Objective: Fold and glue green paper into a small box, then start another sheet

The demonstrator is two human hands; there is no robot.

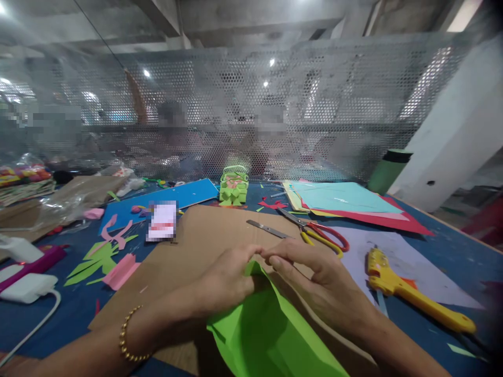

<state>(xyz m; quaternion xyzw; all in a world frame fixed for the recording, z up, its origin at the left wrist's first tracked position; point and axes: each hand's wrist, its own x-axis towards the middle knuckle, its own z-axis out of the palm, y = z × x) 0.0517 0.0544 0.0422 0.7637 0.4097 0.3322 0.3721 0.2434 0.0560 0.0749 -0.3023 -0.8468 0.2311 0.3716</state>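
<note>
A bright green sheet of paper (271, 330), bent and partly folded, is held up over the cardboard (196, 251). My left hand (231, 277) has its fingers closed on the paper's upper corner. Close beside it, my right hand (314, 277) pinches with thumb and forefinger near the same corner; what lies between those fingertips is too small to make out. Just beyond the hands lie a flat metal blade (267, 229) and scissors (314, 230) with red and yellow handles. A small green paper model (233, 186) stands behind the cardboard.
A yellow glue gun (408, 293) rests on the right, partly on a pale purple sheet (377, 256). Coloured paper (349, 199) is stacked behind it, near a green bottle (389, 170). Green scraps (98, 262), pink scraps (120, 272) and a white charger (31, 288) lie left.
</note>
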